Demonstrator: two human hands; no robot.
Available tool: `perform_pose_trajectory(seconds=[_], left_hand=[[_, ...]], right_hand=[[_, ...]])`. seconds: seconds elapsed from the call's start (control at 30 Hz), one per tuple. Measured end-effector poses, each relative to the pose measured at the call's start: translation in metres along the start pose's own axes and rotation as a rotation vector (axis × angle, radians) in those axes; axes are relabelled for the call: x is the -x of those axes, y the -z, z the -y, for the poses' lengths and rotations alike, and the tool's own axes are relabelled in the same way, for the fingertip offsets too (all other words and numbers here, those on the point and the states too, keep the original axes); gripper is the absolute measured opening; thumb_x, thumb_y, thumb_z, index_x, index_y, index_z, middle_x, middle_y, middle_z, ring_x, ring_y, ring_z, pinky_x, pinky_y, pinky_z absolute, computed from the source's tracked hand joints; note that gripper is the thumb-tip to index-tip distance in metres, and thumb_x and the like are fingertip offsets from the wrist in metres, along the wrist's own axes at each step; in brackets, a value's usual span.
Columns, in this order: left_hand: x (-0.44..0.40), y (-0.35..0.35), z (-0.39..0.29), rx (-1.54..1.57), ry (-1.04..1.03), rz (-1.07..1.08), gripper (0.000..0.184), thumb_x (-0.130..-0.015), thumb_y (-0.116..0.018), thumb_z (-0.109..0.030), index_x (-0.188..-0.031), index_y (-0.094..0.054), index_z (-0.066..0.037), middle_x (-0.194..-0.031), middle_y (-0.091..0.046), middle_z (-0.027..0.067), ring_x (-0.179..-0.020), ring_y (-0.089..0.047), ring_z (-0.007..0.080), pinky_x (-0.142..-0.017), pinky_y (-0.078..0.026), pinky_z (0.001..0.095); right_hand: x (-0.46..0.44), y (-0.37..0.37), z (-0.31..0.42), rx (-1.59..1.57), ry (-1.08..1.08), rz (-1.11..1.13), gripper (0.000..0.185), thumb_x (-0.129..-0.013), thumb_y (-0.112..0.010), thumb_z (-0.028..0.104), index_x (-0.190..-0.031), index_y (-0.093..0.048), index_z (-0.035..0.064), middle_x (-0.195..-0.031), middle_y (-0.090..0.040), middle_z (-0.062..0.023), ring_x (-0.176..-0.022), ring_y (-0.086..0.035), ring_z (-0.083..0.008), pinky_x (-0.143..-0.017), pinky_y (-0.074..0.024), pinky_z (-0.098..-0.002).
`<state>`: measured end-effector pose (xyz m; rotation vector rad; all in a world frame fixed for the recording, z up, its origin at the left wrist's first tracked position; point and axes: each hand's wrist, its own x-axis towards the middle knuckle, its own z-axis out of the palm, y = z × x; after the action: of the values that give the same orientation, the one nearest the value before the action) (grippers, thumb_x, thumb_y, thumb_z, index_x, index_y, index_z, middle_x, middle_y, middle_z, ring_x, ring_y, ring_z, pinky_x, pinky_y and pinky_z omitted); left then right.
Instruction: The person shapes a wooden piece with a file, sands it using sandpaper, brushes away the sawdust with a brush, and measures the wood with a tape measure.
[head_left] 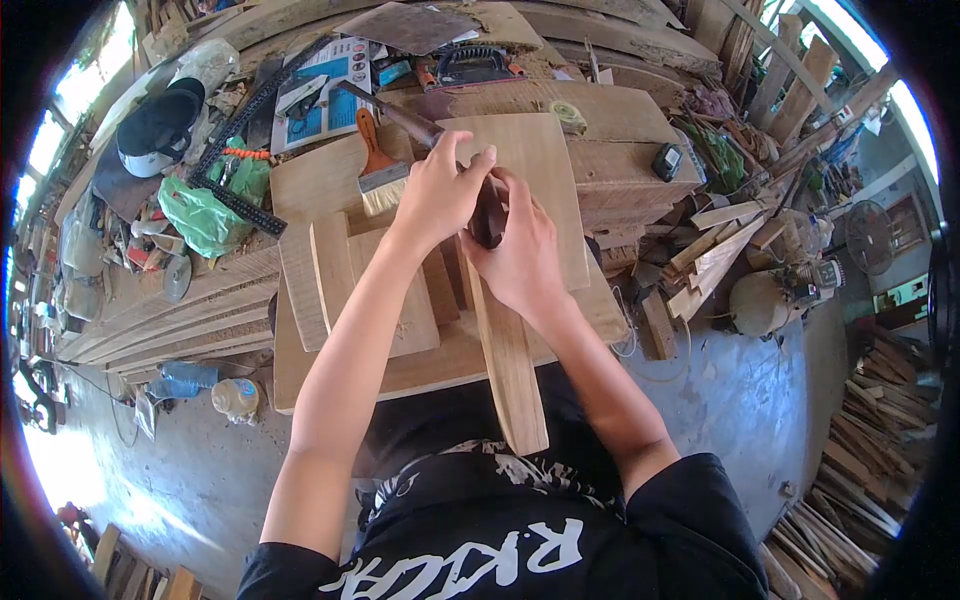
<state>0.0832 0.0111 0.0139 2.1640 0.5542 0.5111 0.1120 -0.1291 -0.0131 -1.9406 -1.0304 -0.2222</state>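
Note:
A long dark brown bar-like thing [488, 214], perhaps a wooden tool, slants from the upper left down between my hands. My left hand [445, 190] is on its middle, with the thumb and a finger raised. My right hand [522, 245] curls around its near end. Fingers hide much of its shape. Below my right hand a pale wooden strip [508, 365] with a tapered end points toward my body. Flat light boards [515, 150] lie under and behind my hands. A wide paintbrush [375, 160] with an orange-brown handle rests left of my left hand.
A black carpenter's square [240, 205], a green plastic bag [205, 215] and a cap [160, 130] lie at left. At the back are a clamp-like tool [475, 68] and a tape measure [667, 161]. Wood offcuts [715, 265] and a fan [868, 238] stand at right.

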Motion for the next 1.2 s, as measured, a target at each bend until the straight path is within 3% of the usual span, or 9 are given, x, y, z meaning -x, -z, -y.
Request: perform_pose_trajectory(seconds=[0.13,0.23,0.33,0.43,0.53,0.63,0.73,0.97,1.2], left_hand=[[-0.005,-0.002,0.008,-0.071,-0.103,0.051,0.046,-0.097,-0.057,-0.027,-0.140,-0.056,-0.011,-0.111,-0.073,0.0246,-0.106,-0.068,0.0454,-0.094,-0.052,0.0502],[-0.006,-0.002,0.010,-0.053,-0.158,0.083,0.042,-0.092,-0.058,-0.016,-0.134,-0.062,-0.013,-0.107,-0.073,0.0227,-0.103,-0.069,0.0431,-0.091,-0.054,0.0491],[0.002,-0.001,0.001,-0.157,-0.171,0.133,0.039,-0.088,-0.059,-0.008,-0.127,-0.066,-0.011,-0.100,-0.074,0.0205,-0.101,-0.070,0.0400,-0.087,-0.054,0.0481],[0.001,-0.005,-0.002,-0.228,-0.119,0.174,0.037,-0.086,-0.061,-0.006,-0.122,-0.068,-0.010,-0.093,-0.075,0.0176,-0.099,-0.071,0.0380,-0.085,-0.055,0.0478],[-0.001,-0.003,-0.010,-0.201,-0.069,0.196,0.031,-0.093,-0.052,-0.008,-0.120,-0.067,-0.008,-0.096,-0.073,0.0212,-0.097,-0.070,0.0407,-0.085,-0.052,0.0509],[-0.013,-0.014,0.001,-0.294,-0.167,0.006,0.029,-0.095,-0.050,-0.011,-0.118,-0.068,-0.009,-0.097,-0.073,0.0202,-0.098,-0.069,0.0411,-0.085,-0.053,0.0519],[-0.023,-0.014,0.002,-0.347,-0.109,-0.013,0.028,-0.097,-0.050,-0.013,-0.117,-0.068,-0.011,-0.097,-0.073,0.0203,-0.100,-0.068,0.0418,-0.086,-0.053,0.0529],[0.008,-0.016,-0.002,-0.405,-0.143,0.023,0.027,-0.098,-0.051,-0.016,-0.113,-0.072,-0.013,-0.095,-0.072,0.0233,-0.094,-0.070,0.0407,-0.085,-0.054,0.0533],[-0.011,-0.020,0.000,-0.396,-0.140,-0.009,0.030,-0.098,-0.049,-0.016,-0.122,-0.068,-0.016,-0.095,-0.073,0.0220,-0.093,-0.070,0.0421,-0.085,-0.053,0.0542]], right_hand=[[0.001,0.003,0.000,0.055,-0.018,0.069,0.067,-0.080,-0.078,0.013,-0.135,-0.043,-0.0001,-0.111,-0.068,-0.0229,-0.107,-0.063,-0.0444,-0.095,-0.0504,-0.0504],[0.003,0.002,-0.003,0.062,0.069,0.080,0.076,-0.079,-0.079,0.013,-0.142,-0.039,0.0003,-0.117,-0.066,-0.0242,-0.113,-0.061,-0.0445,-0.099,-0.0485,-0.0506],[0.012,0.012,0.012,0.019,-0.012,0.231,0.095,-0.078,-0.079,0.012,-0.154,-0.024,-0.0020,-0.131,-0.059,-0.0289,-0.122,-0.057,-0.0452,-0.105,-0.0458,-0.0489],[0.029,0.015,0.017,-0.002,0.017,0.234,0.108,-0.079,-0.080,0.013,-0.159,-0.009,-0.0006,-0.144,-0.049,-0.0315,-0.131,-0.051,-0.0472,-0.112,-0.0399,-0.0508],[0.039,0.016,0.012,-0.070,0.035,0.250,0.110,-0.081,-0.077,0.010,-0.160,-0.003,-0.0030,-0.150,-0.040,-0.0348,-0.140,-0.042,-0.0494,-0.115,-0.0377,-0.0504],[0.042,0.015,0.011,-0.140,-0.023,0.208,0.105,-0.082,-0.073,0.007,-0.161,-0.004,-0.0016,-0.151,-0.039,-0.0360,-0.142,-0.040,-0.0506,-0.116,-0.0365,-0.0508],[0.042,0.015,0.011,-0.095,0.034,0.131,0.105,-0.079,-0.071,0.004,-0.159,-0.003,-0.0073,-0.146,-0.042,-0.0388,-0.133,-0.047,-0.0518,-0.113,-0.0384,-0.0529],[0.043,0.015,0.010,-0.214,-0.102,0.188,0.102,-0.080,-0.072,0.007,-0.159,-0.008,-0.0025,-0.137,-0.051,-0.0387,-0.123,-0.055,-0.0537,-0.106,-0.0443,-0.0535],[0.045,0.012,0.004,-0.193,-0.098,0.153,0.099,-0.081,-0.072,0.010,-0.159,-0.013,0.0018,-0.136,-0.053,-0.0376,-0.120,-0.057,-0.0535,-0.105,-0.0453,-0.0530]])
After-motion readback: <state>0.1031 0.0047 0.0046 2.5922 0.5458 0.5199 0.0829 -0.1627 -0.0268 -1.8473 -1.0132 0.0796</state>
